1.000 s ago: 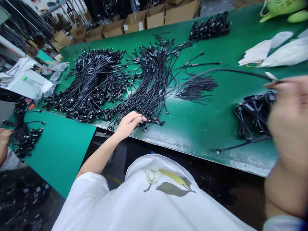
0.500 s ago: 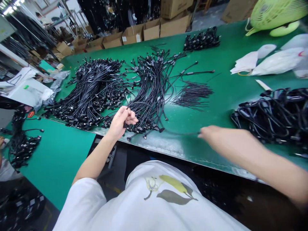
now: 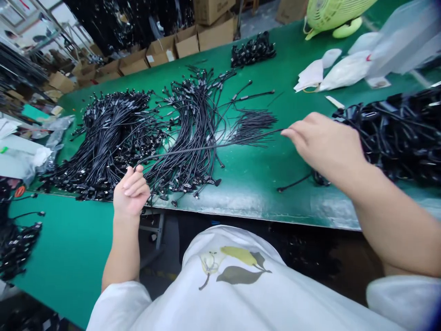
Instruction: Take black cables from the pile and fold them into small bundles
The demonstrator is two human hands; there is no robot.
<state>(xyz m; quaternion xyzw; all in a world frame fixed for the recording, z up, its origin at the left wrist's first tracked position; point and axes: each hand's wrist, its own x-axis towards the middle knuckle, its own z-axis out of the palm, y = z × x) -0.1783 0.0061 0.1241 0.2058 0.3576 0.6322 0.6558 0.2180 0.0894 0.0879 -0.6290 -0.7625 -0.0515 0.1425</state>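
A thin black cable stretches between my two hands above the green tabletop. My left hand is closed around its left end, fingers curled, near the front edge of a cable bundle. At the other end, my right hand pinches the cable between thumb and fingers; the exact tip is hidden. Beneath the stretched cable lies a loose bundle of black cables with connectors at their ends. A small pile of thin black strips lies just left of my right hand.
A larger cable bundle lies at left, and a heap of coiled cables at right. Further back are another cable pile, white plastic bags and a yellow-green fan. Cardboard boxes line the far edge.
My right hand has risen away from the table's front edge, and my left hand has moved left. The cable between them is now stretched out higher over the bundles. The view has shifted right.
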